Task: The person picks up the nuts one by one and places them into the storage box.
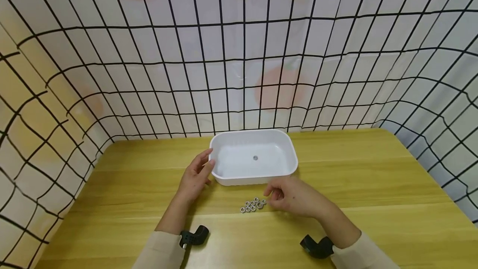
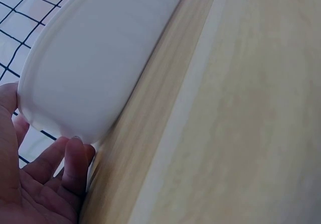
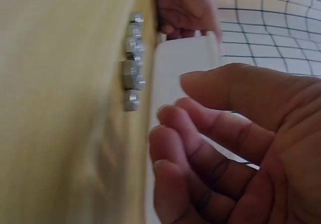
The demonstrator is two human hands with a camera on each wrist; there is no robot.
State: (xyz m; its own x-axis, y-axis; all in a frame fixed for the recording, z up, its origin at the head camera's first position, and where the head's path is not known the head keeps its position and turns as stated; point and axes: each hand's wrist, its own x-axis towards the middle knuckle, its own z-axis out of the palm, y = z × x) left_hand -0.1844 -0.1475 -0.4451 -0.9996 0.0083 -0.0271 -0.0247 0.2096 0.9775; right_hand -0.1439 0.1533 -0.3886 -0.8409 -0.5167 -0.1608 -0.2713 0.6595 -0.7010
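Note:
A white rectangular tray [image 1: 255,176] stands on the table, with one small metal nut [image 1: 255,158] lying on its floor. My left hand [image 1: 193,179] is at the tray's left end, its fingertips touching the outside near the rim. In the left wrist view, the fingertips [image 2: 75,156] meet the tray's lower corner. Several metal nuts [image 1: 253,208] lie in a loose cluster in front of the tray. Just right of them is my right hand [image 1: 295,196], thumb and fingers bent with a gap between them. Nothing shows between these fingers in the right wrist view.
A wooden table [image 1: 354,169] spreads to both sides of the tray. Black wire mesh [image 1: 231,59] rises behind it and along the left and right sides, with a patterned sheet behind. Each wrist carries a black camera mount [image 1: 194,235].

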